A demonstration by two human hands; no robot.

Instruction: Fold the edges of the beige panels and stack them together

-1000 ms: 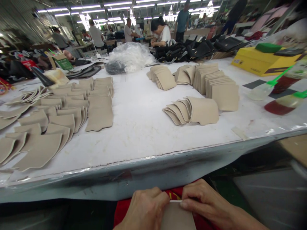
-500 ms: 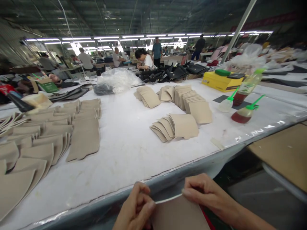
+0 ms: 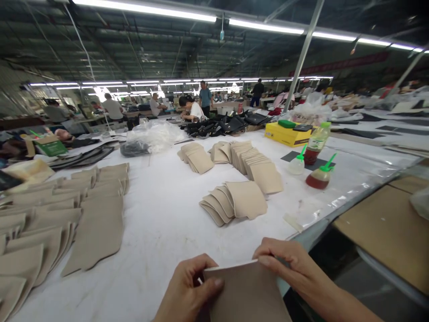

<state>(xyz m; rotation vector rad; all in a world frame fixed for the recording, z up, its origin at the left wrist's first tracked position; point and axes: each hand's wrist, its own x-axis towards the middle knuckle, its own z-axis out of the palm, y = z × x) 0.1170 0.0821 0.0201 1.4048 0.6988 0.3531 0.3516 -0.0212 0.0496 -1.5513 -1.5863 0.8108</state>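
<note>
Low in the head view, both hands hold one beige leather-like piece (image 3: 248, 295) with a pale upper edge. My left hand (image 3: 192, 286) pinches its upper left side, the thumb lying on the face. At the upper right corner my right hand (image 3: 288, 266) grips it between thumb and fingers. The piece's lower end runs out of view. Beyond the hands, a fanned stack of similar beige pieces (image 3: 248, 199) lies on the white table (image 3: 150, 241). Behind it are a longer row of pieces (image 3: 256, 163) and a smaller stack (image 3: 197, 158).
Many larger beige pieces (image 3: 100, 219) cover the table's left side. At right stand a squeeze bottle of red liquid (image 3: 318, 180), a whitish squeeze bottle (image 3: 296, 165), a taller bottle (image 3: 315, 145) and a yellow box (image 3: 284, 135). Clear plastic bags (image 3: 157, 136) lie farther back; people work beyond.
The camera view has tilted up and shifted right. Both hands keep hold of the beige piece, now in front of the table's near edge; my left thumb lies farther over its face.
</note>
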